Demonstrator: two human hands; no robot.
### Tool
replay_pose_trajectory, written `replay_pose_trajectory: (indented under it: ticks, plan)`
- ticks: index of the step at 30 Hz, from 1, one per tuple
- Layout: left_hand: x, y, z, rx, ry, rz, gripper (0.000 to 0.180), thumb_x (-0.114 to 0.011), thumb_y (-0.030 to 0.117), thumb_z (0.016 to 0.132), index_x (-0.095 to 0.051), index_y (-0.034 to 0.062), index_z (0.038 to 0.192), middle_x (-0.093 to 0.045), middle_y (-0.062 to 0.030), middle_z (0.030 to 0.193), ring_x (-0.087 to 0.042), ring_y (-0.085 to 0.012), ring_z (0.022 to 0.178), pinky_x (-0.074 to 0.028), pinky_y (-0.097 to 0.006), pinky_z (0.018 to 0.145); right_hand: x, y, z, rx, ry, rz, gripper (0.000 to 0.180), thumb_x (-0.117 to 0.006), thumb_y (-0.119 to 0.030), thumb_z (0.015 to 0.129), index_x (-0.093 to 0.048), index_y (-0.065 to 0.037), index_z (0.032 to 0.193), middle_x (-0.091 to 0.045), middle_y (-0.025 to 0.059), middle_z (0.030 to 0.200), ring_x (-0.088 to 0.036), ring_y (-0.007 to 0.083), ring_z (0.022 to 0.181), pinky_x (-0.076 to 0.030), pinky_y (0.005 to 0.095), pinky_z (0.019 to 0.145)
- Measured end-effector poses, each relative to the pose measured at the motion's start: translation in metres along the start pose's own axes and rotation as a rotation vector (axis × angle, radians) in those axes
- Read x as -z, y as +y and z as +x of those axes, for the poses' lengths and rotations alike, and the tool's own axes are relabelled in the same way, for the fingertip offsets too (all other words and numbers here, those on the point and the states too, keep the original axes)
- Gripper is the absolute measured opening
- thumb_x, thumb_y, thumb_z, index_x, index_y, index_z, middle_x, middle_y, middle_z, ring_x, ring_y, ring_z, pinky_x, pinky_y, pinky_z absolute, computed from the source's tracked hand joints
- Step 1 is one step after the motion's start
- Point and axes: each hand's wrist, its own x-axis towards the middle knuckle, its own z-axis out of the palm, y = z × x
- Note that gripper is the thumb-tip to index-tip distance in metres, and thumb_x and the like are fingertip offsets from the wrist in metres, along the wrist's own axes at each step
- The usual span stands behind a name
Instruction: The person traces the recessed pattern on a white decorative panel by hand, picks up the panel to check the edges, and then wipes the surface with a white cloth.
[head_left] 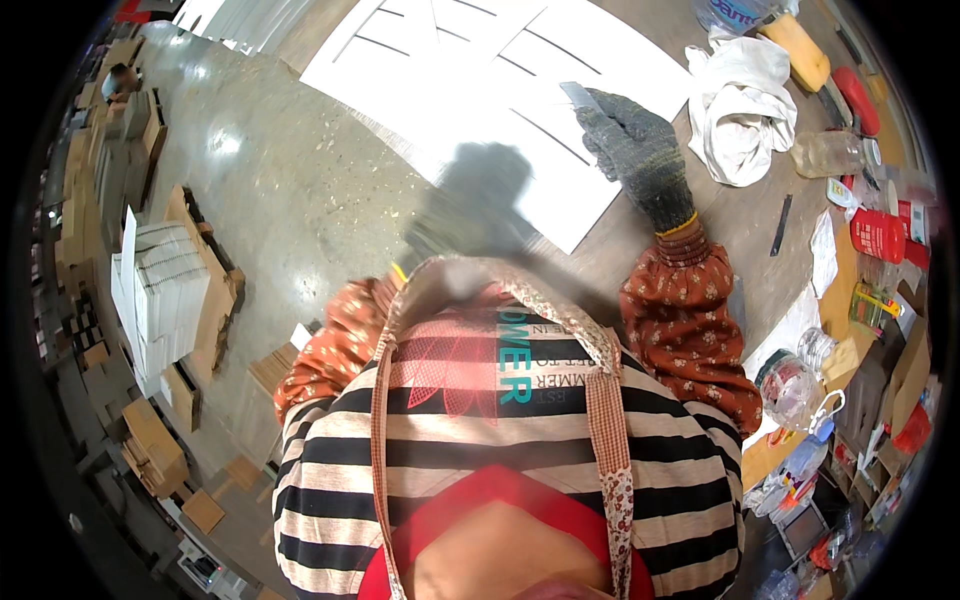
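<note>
My right hand, in a dark grey knitted glove, is closed on a flat grey blade-like piece that sticks out past the fingertips. It is over the right part of a large white sheet marked with several dark straight lines or slits. My left hand, also in a dark glove, is by the sheet's near left edge. Motion smears it, so its fingers cannot be made out. Both forearms wear rust-coloured flowered sleeves.
Right of the sheet lie a crumpled white cloth, a yellow sponge, a clear jar and a dark strip. A clear jug stands nearer me. Stacked white boards are on the floor at left; a person is far off.
</note>
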Motion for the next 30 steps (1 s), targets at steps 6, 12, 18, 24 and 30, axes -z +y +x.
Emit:
replay_pose_trajectory:
  ticks: [6,12,18,24,30]
  plan:
    - [0.001,0.007,-0.024,0.126,-0.073,-0.144,0.024,-0.058,0.022,0.089,-0.065,0.0033,0.103,-0.067,-0.0137,0.092,-0.067,-0.024,0.084,-0.056,-0.036,0.081,-0.003,0.02,0.002,0.671,0.139,-0.406,0.027,-0.057,-0.02,0.094,-0.064,-0.004,0.115,-0.067,0.0175,0.106,-0.067,0.0264,0.086,-0.055,0.0348,0.074]
    - [-0.126,-0.083,-0.05,-0.074,1.117,-0.219,0.025,-0.061,0.01,0.085,-0.066,0.0103,0.11,-0.07,-0.01,0.104,-0.065,-0.027,0.101,-0.043,-0.048,0.105,-0.033,-0.034,-0.012,0.338,-0.101,-0.372,0.042,-0.07,-0.023,0.087,-0.062,-0.008,0.125,-0.067,0.0138,0.115,-0.068,0.0276,0.098,-0.054,0.0349,0.083]
    - [-0.147,-0.071,-0.065,0.143,1.172,-0.367,0.029,-0.066,0.004,0.079,-0.068,0.0084,0.108,-0.071,-0.0114,0.095,-0.067,-0.0301,0.09,-0.046,-0.047,0.099,-0.025,-0.015,0.008,0.517,-0.03,-0.376,0.039,-0.069,-0.02,0.088,-0.063,-0.005,0.123,-0.067,0.0145,0.116,-0.067,0.0247,0.102,-0.053,0.0329,0.087]
    - [-0.136,-0.067,-0.062,0.132,1.171,-0.372,0.026,-0.068,0.007,0.08,-0.069,0.0086,0.107,-0.071,-0.0104,0.092,-0.067,-0.0292,0.085,-0.05,-0.042,0.088,0.001,-0.005,0.025,0.356,0.206,-0.377,0.036,-0.062,-0.019,0.093,-0.061,-0.005,0.126,-0.068,0.0136,0.115,-0.066,0.0182,0.102,-0.052,0.0313,0.088]
    - [-0.126,-0.056,-0.051,0.229,1.093,-0.601,0.022,-0.067,0.014,0.084,-0.071,0.0081,0.104,-0.071,-0.011,0.089,-0.067,-0.0291,0.083,-0.051,-0.038,0.079,0.045,0.028,0.058,0.441,0.25,-0.968,0.036,-0.054,-0.021,0.095,-0.056,-0.009,0.13,-0.061,0.0096,0.127,-0.063,0.0288,0.104,-0.05,0.0386,0.09]
